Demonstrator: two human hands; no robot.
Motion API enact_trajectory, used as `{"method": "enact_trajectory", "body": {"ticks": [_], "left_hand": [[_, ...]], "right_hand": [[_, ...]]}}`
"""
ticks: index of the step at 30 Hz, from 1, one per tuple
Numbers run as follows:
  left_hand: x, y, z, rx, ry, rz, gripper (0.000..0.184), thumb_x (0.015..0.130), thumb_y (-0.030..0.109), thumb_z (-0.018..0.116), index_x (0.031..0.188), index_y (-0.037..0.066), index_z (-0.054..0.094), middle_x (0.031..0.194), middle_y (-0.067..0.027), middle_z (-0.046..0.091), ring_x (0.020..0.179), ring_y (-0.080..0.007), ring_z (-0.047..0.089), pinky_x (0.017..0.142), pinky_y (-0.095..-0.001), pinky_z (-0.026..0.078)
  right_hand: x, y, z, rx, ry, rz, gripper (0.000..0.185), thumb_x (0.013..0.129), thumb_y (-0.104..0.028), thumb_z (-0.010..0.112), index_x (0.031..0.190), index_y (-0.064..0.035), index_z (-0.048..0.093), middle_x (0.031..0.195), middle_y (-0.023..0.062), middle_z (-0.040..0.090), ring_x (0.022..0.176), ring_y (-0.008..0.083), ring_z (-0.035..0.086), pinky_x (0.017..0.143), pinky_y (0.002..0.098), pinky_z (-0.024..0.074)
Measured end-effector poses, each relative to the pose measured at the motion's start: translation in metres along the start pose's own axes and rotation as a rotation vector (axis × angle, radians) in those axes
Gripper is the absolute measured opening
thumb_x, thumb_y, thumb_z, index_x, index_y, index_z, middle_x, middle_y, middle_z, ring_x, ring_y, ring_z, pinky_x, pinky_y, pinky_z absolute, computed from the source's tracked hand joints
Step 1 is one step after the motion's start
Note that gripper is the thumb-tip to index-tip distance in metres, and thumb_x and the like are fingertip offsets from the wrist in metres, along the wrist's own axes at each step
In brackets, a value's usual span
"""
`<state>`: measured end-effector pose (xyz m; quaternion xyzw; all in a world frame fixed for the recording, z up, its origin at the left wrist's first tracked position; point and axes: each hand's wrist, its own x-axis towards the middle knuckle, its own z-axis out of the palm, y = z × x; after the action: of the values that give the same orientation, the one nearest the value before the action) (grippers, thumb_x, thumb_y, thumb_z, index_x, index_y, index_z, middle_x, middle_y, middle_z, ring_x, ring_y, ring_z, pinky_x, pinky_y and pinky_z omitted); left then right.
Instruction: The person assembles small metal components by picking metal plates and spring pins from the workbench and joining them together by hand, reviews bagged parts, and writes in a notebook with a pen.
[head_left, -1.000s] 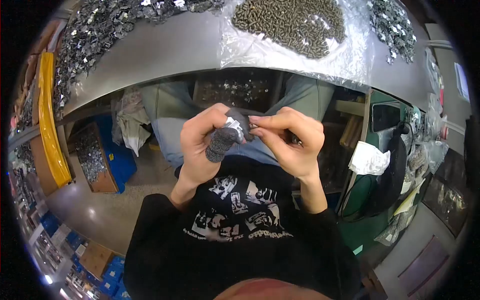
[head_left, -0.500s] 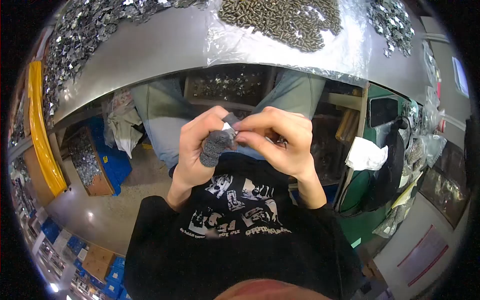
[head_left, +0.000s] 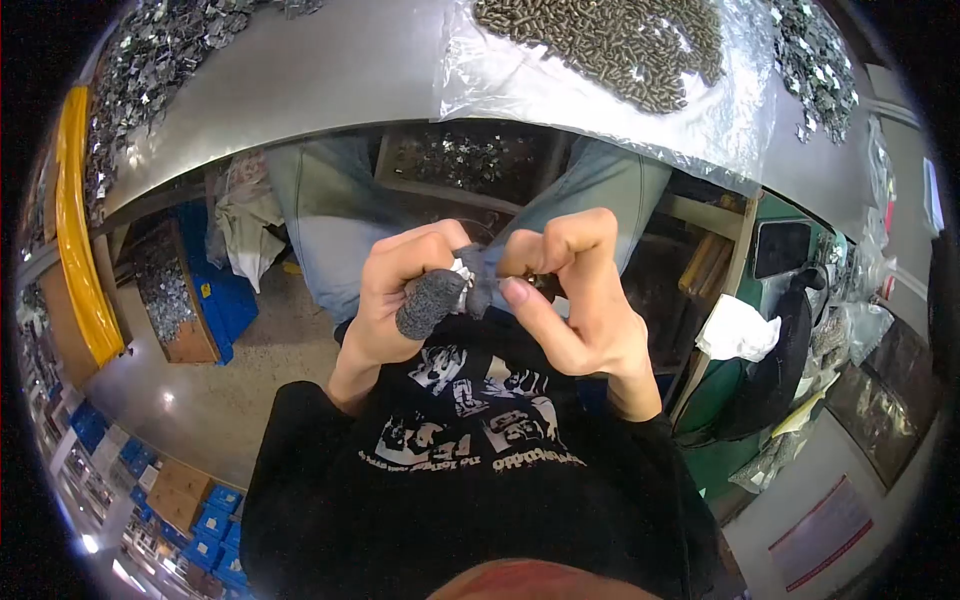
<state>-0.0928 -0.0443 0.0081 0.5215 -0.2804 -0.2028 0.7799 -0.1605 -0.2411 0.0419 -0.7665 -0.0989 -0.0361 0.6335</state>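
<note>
My left hand [head_left: 385,290] is closed in a pinch in front of my chest. A dark grey knitted finger cover [head_left: 430,303] sits on its thumb, and more grey cloth covers a fingertip beside it. Between these covered fingers shows a small shiny metal piece [head_left: 464,274], mostly hidden. Just to the right, my right hand [head_left: 595,320] has its fingers curled and its thumb pointing at the left fingertips, with a small gap between. Something small, dark and metallic [head_left: 537,280] shows inside its curled fingers; its shape is unclear.
On the metal table [head_left: 330,80] lie a heap of small brass-coloured cylinders [head_left: 630,50] on clear plastic sheet [head_left: 560,95] and piles of flat metal pieces [head_left: 165,65]. An open drawer [head_left: 465,160] sits below. At right are a phone [head_left: 782,248], white cloth [head_left: 738,328] and black bag [head_left: 785,370].
My right hand has drawn back to the right from the left fingertips, and its fingers have lifted and curled. The left hand keeps its pinch. The view has shifted slightly.
</note>
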Motion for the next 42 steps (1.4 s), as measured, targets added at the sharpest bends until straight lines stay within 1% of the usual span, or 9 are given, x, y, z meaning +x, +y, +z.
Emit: {"method": "enact_trajectory", "body": {"ticks": [14,17,20,21,24,26,34,37,42], "left_hand": [[0.011,0.002,0.0,0.35,-0.169,-0.048,0.017,0.09,0.01,0.072,0.085,-0.002,0.06,0.078,-0.0074,0.058,0.067,-0.0171,0.053,0.057,-0.0309,0.04],[0.0,0.002,-0.006,-0.214,-0.436,-0.682,0.013,0.095,0.011,0.069,0.094,-0.002,0.066,0.08,-0.0054,0.063,0.073,-0.012,0.057,0.059,-0.0304,0.043],[-0.025,-0.026,-0.001,-0.384,-0.519,-0.593,0.016,0.096,0.014,0.07,0.096,-0.002,0.068,0.078,-0.0033,0.063,0.074,-0.0081,0.057,0.06,-0.029,0.044],[-0.026,-0.021,0.0,-0.448,-0.481,-0.635,0.017,0.096,0.014,0.071,0.092,-0.002,0.067,0.076,-0.0024,0.061,0.072,-0.007,0.056,0.06,-0.0292,0.043],[-0.011,-0.016,-0.015,0.027,-0.396,-0.42,0.02,0.09,0.011,0.074,0.078,0.0,0.063,0.07,-0.0036,0.054,0.067,-0.0093,0.053,0.058,-0.0309,0.042],[-0.003,-0.021,-0.02,0.727,-0.158,-0.168,0.023,0.078,0.015,0.077,0.071,0.001,0.06,0.066,-0.0132,0.054,0.06,-0.0242,0.057,0.056,-0.0366,0.044],[-0.005,-0.03,-0.004,0.576,-0.111,-0.077,0.025,0.093,0.024,0.068,0.105,0.002,0.067,0.093,-0.0188,0.066,0.086,-0.0397,0.067,0.073,-0.0439,0.051],[-0.005,-0.032,-0.008,0.583,-0.133,-0.175,0.021,0.097,0.021,0.063,0.104,0.002,0.067,0.094,-0.0175,0.068,0.087,-0.04,0.066,0.073,-0.0445,0.05],[-0.012,-0.029,-0.014,0.613,-0.065,-0.119,0.019,0.095,0.018,0.063,0.102,0.001,0.066,0.09,-0.0161,0.066,0.085,-0.0392,0.065,0.07,-0.0447,0.047]], "right_hand": [[0.003,0.006,-0.003,-0.153,0.062,-0.057,0.024,0.084,-0.003,0.066,0.104,-0.0039,0.053,0.073,0.0111,0.065,0.059,0.0312,0.066,0.053,0.0383,0.049],[0.009,0.005,-0.004,-0.338,0.142,-0.355,0.03,0.063,0.005,0.068,0.087,-0.0064,0.056,0.065,0.0036,0.058,0.045,0.022,0.053,0.041,0.0322,0.0392],[0.006,0.0,0.0,-0.324,-0.067,-0.38,0.035,0.06,-0.004,0.069,0.093,-0.0073,0.062,0.066,0.0028,0.058,0.047,0.0212,0.056,0.041,0.0321,0.0357],[0.01,0.0,-0.001,-0.301,-0.09,-0.355,0.024,0.075,-0.01,0.067,0.099,-0.0103,0.066,0.064,0.0008,0.05,0.049,0.0173,0.056,0.041,0.0334,0.0421],[0.01,0.013,-0.012,-0.424,0.141,-0.18,0.025,0.08,-0.008,0.067,0.105,-0.0065,0.063,0.07,0.0054,0.06,0.053,0.0218,0.06,0.049,0.0355,0.0472],[0.001,0.018,-0.019,-0.319,0.176,0.104,0.027,0.086,-0.006,0.066,0.112,-0.004,0.059,0.076,0.0093,0.066,0.057,0.0239,0.063,0.056,0.0358,0.0502],[-0.004,0.045,0.017,-0.272,0.158,0.138,0.032,0.089,0.002,0.057,0.12,0.001,0.05,0.083,0.0154,0.066,0.077,0.0243,0.067,0.074,0.0354,0.0526],[-0.001,0.04,0.019,-0.215,0.106,0.156,0.031,0.091,0.005,0.048,0.122,-0.0006,0.046,0.079,0.0053,0.054,0.072,0.0116,0.051,0.067,0.0269,0.041],[0.0,0.041,0.018,-0.279,0.061,0.171,0.03,0.091,0.002,0.056,0.121,0.0,0.05,0.076,0.0081,0.06,0.068,0.0159,0.057,0.065,0.0298,0.045]]}}
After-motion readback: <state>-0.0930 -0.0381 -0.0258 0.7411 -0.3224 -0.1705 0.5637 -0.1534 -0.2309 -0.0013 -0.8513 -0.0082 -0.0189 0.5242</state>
